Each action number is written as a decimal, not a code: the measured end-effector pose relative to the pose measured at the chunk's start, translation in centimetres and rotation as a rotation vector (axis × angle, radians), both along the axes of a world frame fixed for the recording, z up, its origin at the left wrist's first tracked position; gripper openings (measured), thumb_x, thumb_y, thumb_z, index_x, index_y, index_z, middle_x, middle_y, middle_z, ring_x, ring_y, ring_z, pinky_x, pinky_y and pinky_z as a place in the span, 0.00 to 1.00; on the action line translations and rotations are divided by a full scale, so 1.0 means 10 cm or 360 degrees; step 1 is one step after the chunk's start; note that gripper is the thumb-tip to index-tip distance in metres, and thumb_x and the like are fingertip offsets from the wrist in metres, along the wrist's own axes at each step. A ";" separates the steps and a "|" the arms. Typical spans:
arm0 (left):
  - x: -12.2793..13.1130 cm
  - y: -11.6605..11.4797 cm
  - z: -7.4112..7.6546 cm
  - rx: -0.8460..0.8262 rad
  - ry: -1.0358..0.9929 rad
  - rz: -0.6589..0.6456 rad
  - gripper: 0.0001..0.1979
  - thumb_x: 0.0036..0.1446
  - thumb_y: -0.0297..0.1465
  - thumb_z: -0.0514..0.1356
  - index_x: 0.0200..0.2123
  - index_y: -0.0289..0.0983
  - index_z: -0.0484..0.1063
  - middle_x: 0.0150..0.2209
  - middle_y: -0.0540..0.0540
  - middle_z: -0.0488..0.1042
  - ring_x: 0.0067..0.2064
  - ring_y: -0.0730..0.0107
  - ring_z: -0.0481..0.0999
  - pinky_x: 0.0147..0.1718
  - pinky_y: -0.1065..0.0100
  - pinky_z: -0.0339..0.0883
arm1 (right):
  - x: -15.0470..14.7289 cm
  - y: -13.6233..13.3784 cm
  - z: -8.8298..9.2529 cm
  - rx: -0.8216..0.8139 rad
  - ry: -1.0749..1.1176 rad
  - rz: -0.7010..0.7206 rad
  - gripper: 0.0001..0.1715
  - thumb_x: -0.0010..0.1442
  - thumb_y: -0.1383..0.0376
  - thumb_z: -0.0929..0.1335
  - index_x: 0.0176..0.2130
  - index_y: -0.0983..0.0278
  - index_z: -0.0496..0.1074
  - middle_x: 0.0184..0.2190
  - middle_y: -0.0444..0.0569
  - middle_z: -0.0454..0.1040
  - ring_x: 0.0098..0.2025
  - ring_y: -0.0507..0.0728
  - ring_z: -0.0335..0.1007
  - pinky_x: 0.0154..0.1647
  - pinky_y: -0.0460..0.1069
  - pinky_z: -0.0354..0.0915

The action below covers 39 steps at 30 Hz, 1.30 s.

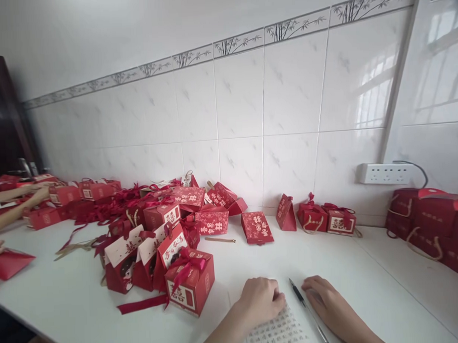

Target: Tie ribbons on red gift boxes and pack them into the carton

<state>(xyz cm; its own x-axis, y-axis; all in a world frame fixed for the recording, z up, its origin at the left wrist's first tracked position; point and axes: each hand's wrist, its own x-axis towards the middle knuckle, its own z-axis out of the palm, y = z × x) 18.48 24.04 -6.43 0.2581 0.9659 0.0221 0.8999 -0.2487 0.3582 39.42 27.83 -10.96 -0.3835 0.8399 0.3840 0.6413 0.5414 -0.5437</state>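
Note:
My left hand (pixel 261 299) rests with its fingers curled in on the top of a paper sheet (pixel 279 332) covered in rows of handwriting. I see nothing in that hand. Just right of the sheet lies a pen (pixel 308 309) with a dark grip, slanting between my hands. My right hand (pixel 327 302) lies on the white table beside the pen, fingers loosely bent and apart from it, holding nothing. Left of my hands stands a red gift box (pixel 193 283) with a ribbon bow, in front of several upright red-and-white boxes (pixel 123 260).
A heap of red boxes and ribbons (pixel 130 197) lines the tiled wall. Smaller boxes (pixel 312 216) stand along the back, and red bags (pixel 428 224) sit at right below a power strip (pixel 385 173). Other people's hands (pixel 34 193) handle red boxes at far left.

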 end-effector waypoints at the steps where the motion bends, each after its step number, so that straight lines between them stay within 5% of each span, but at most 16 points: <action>1: 0.00 0.01 -0.01 -0.0001 -0.0019 0.0009 0.13 0.56 0.38 0.50 0.30 0.39 0.71 0.33 0.48 0.78 0.33 0.64 0.75 0.34 0.67 0.65 | 0.01 0.02 -0.03 0.0016 -0.0005 0.0005 0.15 0.60 0.63 0.59 0.35 0.61 0.73 0.40 0.55 0.74 0.43 0.62 0.72 0.42 0.55 0.71; 9: -0.02 0.05 -0.05 0.0053 -0.0162 0.0105 0.14 0.57 0.40 0.49 0.29 0.40 0.70 0.31 0.48 0.77 0.31 0.67 0.73 0.33 0.67 0.64 | 0.12 0.14 -0.17 0.0005 -0.0047 0.0055 0.16 0.61 0.58 0.60 0.36 0.58 0.74 0.40 0.54 0.74 0.42 0.62 0.73 0.42 0.54 0.72; 15: -0.03 0.03 0.04 0.0171 -0.0111 0.0176 0.16 0.60 0.40 0.47 0.29 0.40 0.71 0.31 0.49 0.78 0.30 0.69 0.73 0.31 0.70 0.62 | -0.05 -0.09 -0.03 -0.0266 -0.0077 -0.0045 0.24 0.63 0.49 0.57 0.43 0.60 0.71 0.38 0.54 0.74 0.37 0.61 0.73 0.38 0.54 0.70; 26: 0.07 0.20 -0.02 0.0181 0.0052 0.0071 0.14 0.61 0.33 0.47 0.28 0.38 0.69 0.29 0.45 0.77 0.33 0.63 0.76 0.30 0.68 0.59 | -0.34 -0.38 0.47 -0.0303 -0.0386 0.0011 0.17 0.59 0.71 0.62 0.48 0.66 0.70 0.31 0.50 0.75 0.34 0.57 0.71 0.34 0.47 0.60; 39: 0.08 0.11 -0.01 0.0358 -0.0471 -0.0206 0.15 0.58 0.34 0.46 0.20 0.39 0.49 0.18 0.54 0.57 0.21 0.75 0.55 0.23 0.71 0.51 | -0.15 -0.30 0.45 -0.0357 -0.0257 -0.0032 0.15 0.60 0.67 0.64 0.48 0.66 0.70 0.25 0.45 0.72 0.27 0.54 0.67 0.27 0.45 0.58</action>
<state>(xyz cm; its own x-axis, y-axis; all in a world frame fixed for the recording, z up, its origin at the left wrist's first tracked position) 19.32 25.14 -6.56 0.3283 0.8883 0.3211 0.7219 -0.4552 0.5211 37.92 24.85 -6.50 -0.4069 0.9052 0.1227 0.7389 0.4052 -0.5383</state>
